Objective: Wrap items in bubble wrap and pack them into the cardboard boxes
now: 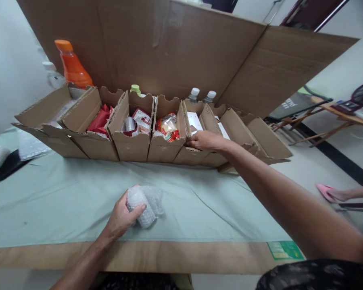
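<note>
My left hand [125, 213] is closed around a bubble-wrapped bundle [142, 207] just above the pale green tablecloth, thumb across its front. A loose flap of the wrap sticks out to the right; what lies inside it cannot be made out. My right arm stretches forward to the row of cardboard bins [133, 147]. There my right hand [204, 141] dips over the front edge of a bin holding a white box [194, 121], its fingertips hidden inside. Neighbouring bins hold red-and-yellow snack packets [168, 127], a red-and-white packet [142, 119] and a red bag [100, 121].
Behind the bins rises a tall cardboard panel [181, 52]. An orange drink bottle [75, 68] and white-capped bottles [194, 94] stand behind the row. Bubble wrap [33, 149] lies at the left. A green card [286, 250] is on the wooden front edge. Another person's foot [337, 194] shows at right.
</note>
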{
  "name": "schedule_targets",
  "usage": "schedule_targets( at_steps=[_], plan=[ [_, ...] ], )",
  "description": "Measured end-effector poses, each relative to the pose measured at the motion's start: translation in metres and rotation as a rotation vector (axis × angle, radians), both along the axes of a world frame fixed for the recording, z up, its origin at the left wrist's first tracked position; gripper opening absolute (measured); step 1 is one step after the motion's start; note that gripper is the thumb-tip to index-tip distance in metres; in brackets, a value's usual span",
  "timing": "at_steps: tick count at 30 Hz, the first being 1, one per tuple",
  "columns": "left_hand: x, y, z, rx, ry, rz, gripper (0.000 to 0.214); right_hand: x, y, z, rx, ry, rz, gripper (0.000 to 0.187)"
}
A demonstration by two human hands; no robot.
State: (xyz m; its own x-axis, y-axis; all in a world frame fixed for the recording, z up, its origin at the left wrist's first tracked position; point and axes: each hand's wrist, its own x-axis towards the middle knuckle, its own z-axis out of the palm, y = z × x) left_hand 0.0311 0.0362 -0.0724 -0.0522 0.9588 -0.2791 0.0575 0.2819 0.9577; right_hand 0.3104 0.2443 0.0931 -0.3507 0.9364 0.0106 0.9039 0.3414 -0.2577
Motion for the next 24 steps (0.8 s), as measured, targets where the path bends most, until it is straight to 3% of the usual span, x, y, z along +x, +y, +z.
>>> schedule_targets(
  at_steps=[2, 5, 7, 9, 12, 15, 17, 19, 21, 23, 24],
  plan=[
    [0.0, -0.001, 0.001, 0.002, -0.011, 0.017, 0.059, 0.008, -0.024, 0.025, 0.019, -0.037, -0.07, 0.021],
    [-0.004, -0.002, 0.003, -0.008, -0.077, 0.081, 0.052, 0.023, -0.077, 0.075, 0.332, 0.077, -0.209, 0.029],
    [-0.004, -0.003, 0.005, -0.007, -0.163, 0.144, 0.054, 0.027, -0.114, 0.099, 0.419, 0.247, -0.173, 0.036],
    [0.0, -0.004, 0.009, -0.017, -0.284, 0.157, 0.061, 0.017, -0.144, 0.101, 0.214, 0.357, -0.032, 0.042],
    [0.013, -0.01, 0.02, -0.081, -0.516, 0.063, 0.082, -0.024, -0.166, 0.056, -0.278, 0.334, 0.166, 0.043],
    [0.024, -0.022, 0.029, -0.09, -0.622, -0.055, 0.106, -0.068, -0.166, -0.006, -0.479, 0.352, 0.212, 0.036],
    [0.022, -0.028, 0.031, -0.072, -0.544, -0.042, 0.111, -0.081, -0.159, -0.025, -0.584, 0.402, 0.251, 0.028],
    [0.012, -0.029, 0.028, -0.089, -0.471, 0.054, 0.109, -0.077, -0.146, -0.018, -0.532, 0.42, 0.25, 0.027],
    [-0.001, -0.027, 0.024, -0.13, -0.47, 0.163, 0.103, -0.069, -0.123, 0.01, -0.259, 0.337, 0.179, 0.032],
    [-0.013, -0.024, 0.02, -0.177, -0.496, 0.21, 0.094, -0.066, -0.091, 0.041, 0.038, 0.121, 0.097, 0.028],
    [-0.017, -0.023, 0.018, -0.198, -0.5, 0.206, 0.088, -0.069, -0.072, 0.052, 0.108, -0.019, 0.085, 0.024]
  ],
)
